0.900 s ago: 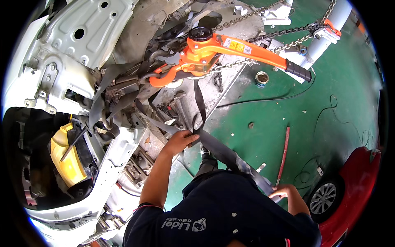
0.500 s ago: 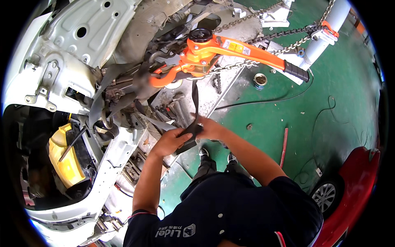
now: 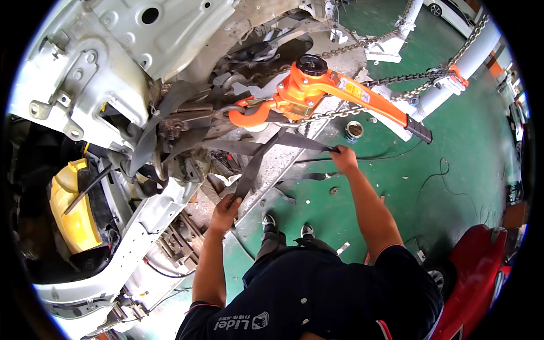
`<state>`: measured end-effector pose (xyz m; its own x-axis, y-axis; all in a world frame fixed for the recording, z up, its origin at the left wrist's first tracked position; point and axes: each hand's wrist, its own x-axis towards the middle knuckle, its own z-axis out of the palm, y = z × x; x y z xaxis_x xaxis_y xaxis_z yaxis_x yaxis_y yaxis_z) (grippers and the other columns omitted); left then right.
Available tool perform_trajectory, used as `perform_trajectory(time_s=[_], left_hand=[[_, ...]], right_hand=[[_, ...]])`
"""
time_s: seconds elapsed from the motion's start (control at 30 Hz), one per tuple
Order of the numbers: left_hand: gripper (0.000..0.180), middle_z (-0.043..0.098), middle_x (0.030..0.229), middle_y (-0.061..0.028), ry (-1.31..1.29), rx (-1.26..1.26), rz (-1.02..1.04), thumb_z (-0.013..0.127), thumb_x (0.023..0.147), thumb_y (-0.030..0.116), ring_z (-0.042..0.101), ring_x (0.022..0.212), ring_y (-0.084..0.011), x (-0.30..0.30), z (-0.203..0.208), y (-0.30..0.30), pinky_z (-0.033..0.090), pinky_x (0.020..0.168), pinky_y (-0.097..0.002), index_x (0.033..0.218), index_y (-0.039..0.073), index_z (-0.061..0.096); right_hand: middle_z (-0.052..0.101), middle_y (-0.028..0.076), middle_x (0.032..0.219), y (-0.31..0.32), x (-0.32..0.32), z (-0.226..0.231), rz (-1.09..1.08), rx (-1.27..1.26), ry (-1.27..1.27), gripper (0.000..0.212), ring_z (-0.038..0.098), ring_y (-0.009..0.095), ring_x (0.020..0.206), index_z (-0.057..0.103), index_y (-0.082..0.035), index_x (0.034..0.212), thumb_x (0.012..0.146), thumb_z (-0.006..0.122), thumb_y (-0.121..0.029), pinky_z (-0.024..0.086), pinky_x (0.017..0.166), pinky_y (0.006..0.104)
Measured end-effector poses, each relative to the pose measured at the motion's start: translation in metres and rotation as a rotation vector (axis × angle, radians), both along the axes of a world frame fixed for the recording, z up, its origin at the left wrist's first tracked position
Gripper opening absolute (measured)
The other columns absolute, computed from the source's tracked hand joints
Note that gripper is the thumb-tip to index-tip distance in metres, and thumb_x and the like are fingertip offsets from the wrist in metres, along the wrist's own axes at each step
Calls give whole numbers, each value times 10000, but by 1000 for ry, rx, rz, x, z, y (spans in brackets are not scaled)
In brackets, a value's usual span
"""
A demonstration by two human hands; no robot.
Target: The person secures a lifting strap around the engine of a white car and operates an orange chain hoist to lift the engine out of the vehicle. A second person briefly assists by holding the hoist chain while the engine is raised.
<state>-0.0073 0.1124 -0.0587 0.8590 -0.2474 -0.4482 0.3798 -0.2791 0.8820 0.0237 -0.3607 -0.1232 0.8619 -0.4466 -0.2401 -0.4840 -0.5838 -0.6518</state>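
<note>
A dark webbing strap [image 3: 255, 165] is stretched between my two hands, its lengths crossing below the orange lever hoist. My left hand [image 3: 226, 211] grips one length at its lower end. Out to the right, my right hand [image 3: 344, 158] is closed round another length. The lever hoist [image 3: 306, 93] hangs above them, its long lever with a black grip pointing right. Its orange hook [image 3: 252, 116] faces the metal parts at the car body, where more grey webbing [image 3: 150, 133] is looped. Another strap piece hangs below my right hand, and where it leads is partly hidden.
The stripped white car body [image 3: 107, 102] fills the left side, with a yellow part [image 3: 73, 209] inside it. Chains [image 3: 396, 90] run from the hoist to a pale post [image 3: 453, 85]. An open can [image 3: 354, 130] stands on the green floor. A red car [image 3: 476, 277] is at lower right.
My hands have moved apart from close together, the right one outward and up, the left one slightly down, drawing the strap out between them. The view has shifted a little.
</note>
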Motion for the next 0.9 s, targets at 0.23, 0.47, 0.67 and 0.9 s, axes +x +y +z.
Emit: perform_trajectory(time_s=[0.23, 0.47, 0.67, 0.9], left_hand=[[458, 666, 1249, -85, 275, -405, -247, 605, 1006, 280, 608, 1162, -200, -33, -48, -73, 457, 1001, -354, 1364, -1, 554], [432, 612, 1303, -67, 628, -896, -40, 593, 999, 264, 564, 1218, -214, -54, -52, -168, 411, 1068, -383, 1352, 21, 540], [330, 642, 1212, -31, 289, -547, -128, 595, 995, 293, 577, 1148, -182, -46, -35, -168, 413, 992, -374, 1267, 106, 600], [264, 674, 1018, -47, 168, -591, 297, 721, 914, 181, 663, 930, -194, 42, 1, -175, 539, 789, -342, 1137, 62, 642]], right_hand=[[705, 100, 1024, 73, -87, 5, 80, 483, -160, 595, 663, 192, 913, 541, -154, 1416, 864, 761, -192, 539, 806, 335], [643, 120, 1137, 130, -137, 2, 228, 652, -382, 216, 620, 228, 978, 727, -53, 1106, 936, 691, -181, 497, 866, 328], [593, 148, 940, 105, -142, 28, 448, 382, -227, 268, 616, 296, 900, 711, -45, 933, 864, 768, -297, 492, 788, 391], [574, 194, 899, 153, -147, 35, 581, 279, -294, 389, 595, 415, 880, 625, -32, 855, 842, 748, -401, 480, 747, 472]])
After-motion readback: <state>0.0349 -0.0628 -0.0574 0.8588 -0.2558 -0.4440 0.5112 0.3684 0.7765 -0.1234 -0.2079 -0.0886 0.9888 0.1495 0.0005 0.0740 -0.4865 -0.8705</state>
